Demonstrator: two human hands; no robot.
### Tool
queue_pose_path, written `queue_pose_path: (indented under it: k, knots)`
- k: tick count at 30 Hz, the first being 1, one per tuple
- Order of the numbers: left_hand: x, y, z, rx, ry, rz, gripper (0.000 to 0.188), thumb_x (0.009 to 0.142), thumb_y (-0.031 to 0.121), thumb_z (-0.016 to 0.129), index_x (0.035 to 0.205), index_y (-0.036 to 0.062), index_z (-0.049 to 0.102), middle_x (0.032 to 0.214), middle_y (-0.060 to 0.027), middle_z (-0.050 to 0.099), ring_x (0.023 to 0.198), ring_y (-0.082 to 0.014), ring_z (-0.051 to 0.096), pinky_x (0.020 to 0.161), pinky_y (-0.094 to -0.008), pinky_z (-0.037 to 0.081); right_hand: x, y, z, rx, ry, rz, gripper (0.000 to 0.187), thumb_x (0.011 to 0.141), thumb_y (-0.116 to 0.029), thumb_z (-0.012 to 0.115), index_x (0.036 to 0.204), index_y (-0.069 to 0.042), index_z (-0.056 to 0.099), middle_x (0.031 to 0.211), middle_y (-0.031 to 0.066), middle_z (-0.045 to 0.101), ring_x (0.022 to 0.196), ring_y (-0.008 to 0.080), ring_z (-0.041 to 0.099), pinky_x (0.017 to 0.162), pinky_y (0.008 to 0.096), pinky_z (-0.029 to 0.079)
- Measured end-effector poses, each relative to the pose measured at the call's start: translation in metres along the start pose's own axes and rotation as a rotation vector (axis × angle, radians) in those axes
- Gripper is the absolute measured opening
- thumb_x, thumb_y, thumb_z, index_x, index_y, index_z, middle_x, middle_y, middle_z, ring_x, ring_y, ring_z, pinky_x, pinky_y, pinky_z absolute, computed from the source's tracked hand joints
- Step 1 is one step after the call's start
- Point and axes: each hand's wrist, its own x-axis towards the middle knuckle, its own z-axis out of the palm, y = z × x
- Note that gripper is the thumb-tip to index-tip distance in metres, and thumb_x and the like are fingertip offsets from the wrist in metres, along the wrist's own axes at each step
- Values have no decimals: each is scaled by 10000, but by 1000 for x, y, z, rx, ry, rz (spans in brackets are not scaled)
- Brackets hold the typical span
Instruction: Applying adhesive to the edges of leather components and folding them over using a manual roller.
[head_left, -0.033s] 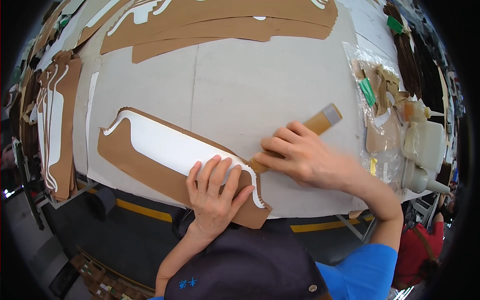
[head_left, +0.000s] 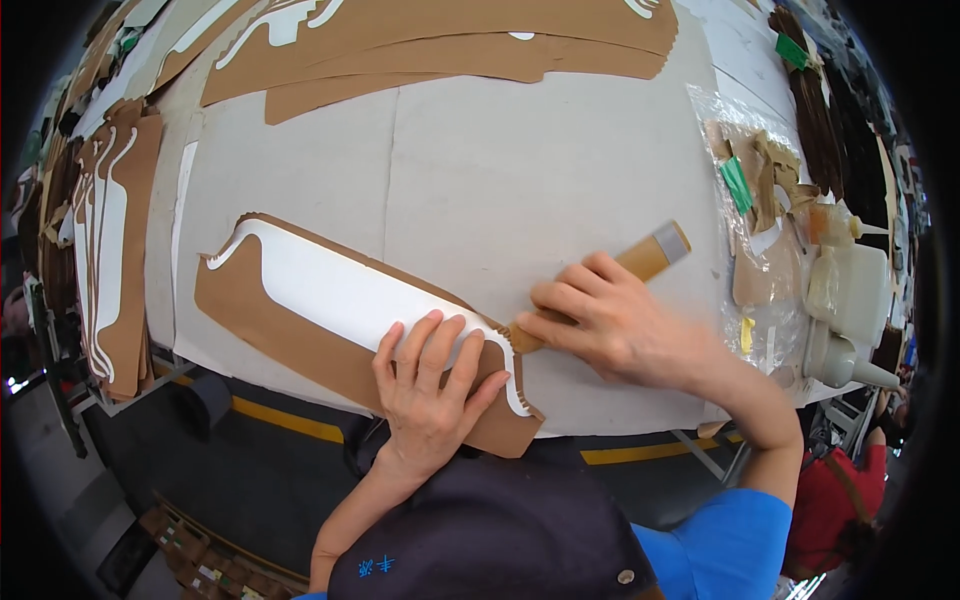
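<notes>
The right hand is shifting slightly rightward, its fingers curling around a grey-banded tan tool beside a white-faced brown panel's notched edge. The left hand, fingers spread, grasping nothing, is pressing it against the desk, apparently steadying that edge.

Matt panel; glossy plastic film
</notes>
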Motion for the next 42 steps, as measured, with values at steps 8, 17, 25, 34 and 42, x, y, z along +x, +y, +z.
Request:
queue_pose_path:
  k: [8, 17, 25, 34, 42]
  knots:
    - [0, 0, 0, -13, 6, 4, 544, 851, 322, 859, 1298, 67, 685, 1382, -102, 616, 1343, -320, 554, 1149, -552, 372, -10, -25, 6, -86, 105, 118, 359, 818, -131, 658, 1155, -7, 677, 1073, 85, 564, 943, 246, 555, 822, 374, 433]
    - [5, 0, -3, -58, 66, -76, 426, 928, 176, 762, 1313, 16, 673, 1371, -116, 627, 1310, -329, 576, 1145, -530, 389, 25, 7, 0, -64, 25, -68, 277, 808, -124, 678, 1068, -32, 700, 974, 59, 538, 932, 223, 547, 808, 363, 432]
    - [8, -14, -3, 67, 115, -60, 286, 966, 119, 725, 1224, -4, 714, 1324, -170, 650, 1171, -351, 659, 1051, -513, 509, 55, 29, -2, -14, -48, -195, 195, 849, -106, 661, 1034, -59, 699, 964, 39, 544, 953, 206, 550, 836, 366, 431]
    - [15, -44, -26, 78, 127, -104, 313, 878, 61, 787, 1178, -3, 724, 1322, -158, 649, 1188, -358, 629, 993, -472, 527, 84, 30, 8, 46, -38, -283, 222, 843, -95, 678, 1061, -64, 707, 983, 47, 547, 978, 219, 555, 869, 370, 436]
    - [14, -34, -28, -114, 55, 133, 375, 816, 94, 819, 1175, 29, 732, 1291, -113, 680, 1246, -315, 618, 1049, -497, 490, 42, 16, -12, 42, -80, -18, 368, 751, -36, 702, 1117, -77, 703, 1115, 62, 592, 1029, 241, 567, 896, 388, 434]
